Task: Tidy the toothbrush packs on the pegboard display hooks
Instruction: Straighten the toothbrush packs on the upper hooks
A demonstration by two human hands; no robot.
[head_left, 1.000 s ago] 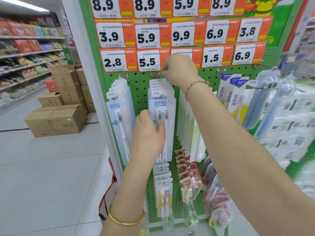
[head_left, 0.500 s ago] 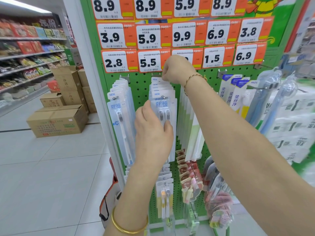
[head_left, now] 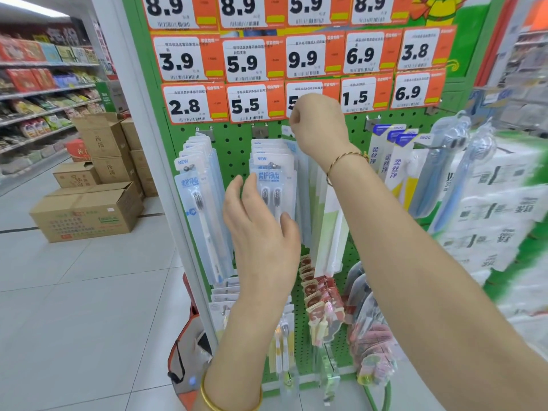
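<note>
On the green pegboard [head_left: 234, 143] hang stacks of toothbrush packs. My left hand [head_left: 261, 232] is spread loosely in front of the middle stack [head_left: 274, 179], whose front pack holds two dark-headed brushes; the thumb lies against that pack's lower edge and the fingers stand just off its left side. My right hand [head_left: 320, 126] is curled up high at the third hook and pinches the top of a pale pack [head_left: 286, 130] there. The white and green packs [head_left: 329, 232] below it hang partly hidden behind my right forearm. Another stack [head_left: 201, 203] hangs on the left hook.
Orange price tags [head_left: 249, 103] cover the board's top. Blue-topped packs [head_left: 391, 155] and blue brushes [head_left: 439, 179] hang to the right. Small red packs [head_left: 317, 295] fill lower hooks. Cardboard boxes [head_left: 86, 212] stand on the aisle floor at left; an orange basket [head_left: 189, 345] sits by the display's foot.
My left hand has let go of the middle stack's front pack and its fingers have spread. My right hand stays curled at the third hook, shifted slightly right.
</note>
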